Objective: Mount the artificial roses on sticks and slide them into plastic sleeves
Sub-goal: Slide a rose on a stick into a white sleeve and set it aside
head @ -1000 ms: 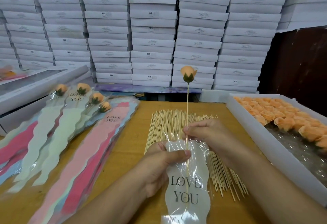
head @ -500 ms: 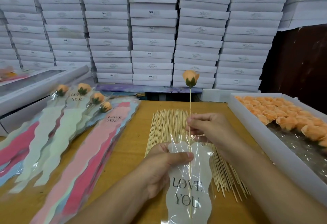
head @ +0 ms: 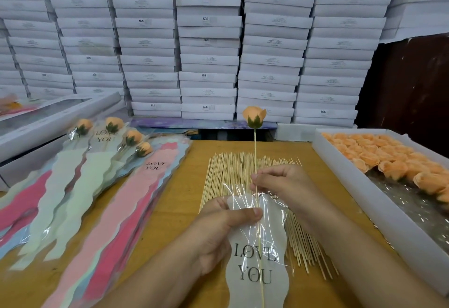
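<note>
An orange artificial rose point(head: 254, 116) sits atop a thin wooden stick point(head: 255, 152) that stands upright over the table. My right hand point(head: 281, 186) pinches the stick just above the mouth of a clear plastic sleeve point(head: 258, 254) printed "LOVE YOU". The stick's lower part runs down inside the sleeve. My left hand point(head: 218, 232) grips the sleeve's upper left edge, thumb pressed on its front.
A pile of bare sticks point(head: 233, 169) lies on the wooden table under my hands. A white tray point(head: 345, 181) of orange rose heads stands at the right. Finished sleeved roses point(head: 114, 125) and coloured sleeves point(head: 102, 205) lie at the left. White boxes point(head: 209, 40) are stacked behind.
The stick has slid further down into the sleeve, so the rose sits lower. My right hand has regripped higher up the stick. My left hand has kept its hold on the sleeve.
</note>
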